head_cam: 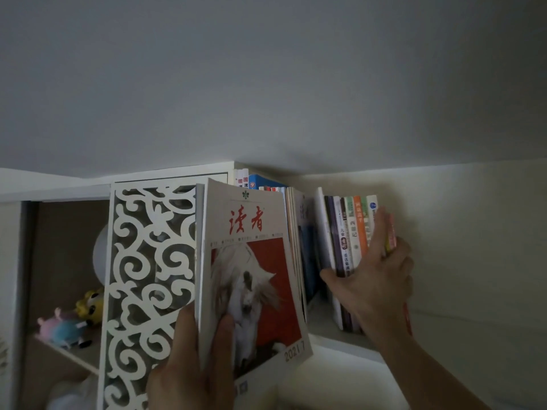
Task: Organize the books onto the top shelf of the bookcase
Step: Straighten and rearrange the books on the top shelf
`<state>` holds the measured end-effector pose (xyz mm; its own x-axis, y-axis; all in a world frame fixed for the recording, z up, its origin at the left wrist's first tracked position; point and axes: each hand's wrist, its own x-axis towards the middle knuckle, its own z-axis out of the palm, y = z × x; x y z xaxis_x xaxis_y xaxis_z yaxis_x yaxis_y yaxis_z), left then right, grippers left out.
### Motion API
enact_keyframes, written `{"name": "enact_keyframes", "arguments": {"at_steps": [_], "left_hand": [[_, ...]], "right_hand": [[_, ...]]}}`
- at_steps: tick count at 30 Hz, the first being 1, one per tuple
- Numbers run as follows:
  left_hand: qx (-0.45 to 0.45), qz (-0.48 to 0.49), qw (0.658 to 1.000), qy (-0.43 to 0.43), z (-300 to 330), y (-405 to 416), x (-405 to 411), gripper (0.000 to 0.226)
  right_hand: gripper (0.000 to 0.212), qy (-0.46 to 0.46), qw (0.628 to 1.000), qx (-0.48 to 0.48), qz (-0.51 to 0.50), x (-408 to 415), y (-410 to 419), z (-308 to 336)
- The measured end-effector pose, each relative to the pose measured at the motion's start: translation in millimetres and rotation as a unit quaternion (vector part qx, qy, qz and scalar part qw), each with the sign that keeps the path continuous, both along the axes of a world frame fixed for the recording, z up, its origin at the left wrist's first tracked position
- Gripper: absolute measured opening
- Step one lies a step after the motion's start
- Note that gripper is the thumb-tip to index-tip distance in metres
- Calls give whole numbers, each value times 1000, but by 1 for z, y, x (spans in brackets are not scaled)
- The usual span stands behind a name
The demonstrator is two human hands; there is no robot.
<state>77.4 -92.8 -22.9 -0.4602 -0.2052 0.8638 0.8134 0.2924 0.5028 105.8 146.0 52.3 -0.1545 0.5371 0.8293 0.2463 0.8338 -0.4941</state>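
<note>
Our left hand [192,362] gripped a magazine [251,276] by its lower corner, ready for shelving. Our right hand [376,279] clasped a row of books [346,232] near the shelf's [340,338] front edge, apparently steadying them upright.

"读者" and "2021 7" on the magazine cover [251,261] (spines nearby unreadable)

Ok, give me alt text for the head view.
A left hand holds a magazine upright at a white top shelf while the right hand holds a row of standing books. Plush toys sit in a lower cubby behind a scrollwork panel.
</note>
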Motion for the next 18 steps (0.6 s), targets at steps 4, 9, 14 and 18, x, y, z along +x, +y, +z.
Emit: {"name": "enact_keyframes", "arguments": {"at_steps": [4, 9, 14, 18], "left_hand": [[-18, 21, 998, 57, 16, 21, -1, 33], [-116, 18, 993, 20, 25, 78, -8, 35], [-123, 16, 991, -45, 39, 136, -19, 37], [-147, -39, 987, -56, 46, 161, -30, 43]], "right_hand": [[148, 26, 1000, -4, 4, 16, 15, 0], [150, 33, 999, -8, -1, 24, 26, 1], [149, 29, 1000, -4, -5, 24, 28, -1], [146, 34, 999, -10, 5, 21, 24, 0]]}}
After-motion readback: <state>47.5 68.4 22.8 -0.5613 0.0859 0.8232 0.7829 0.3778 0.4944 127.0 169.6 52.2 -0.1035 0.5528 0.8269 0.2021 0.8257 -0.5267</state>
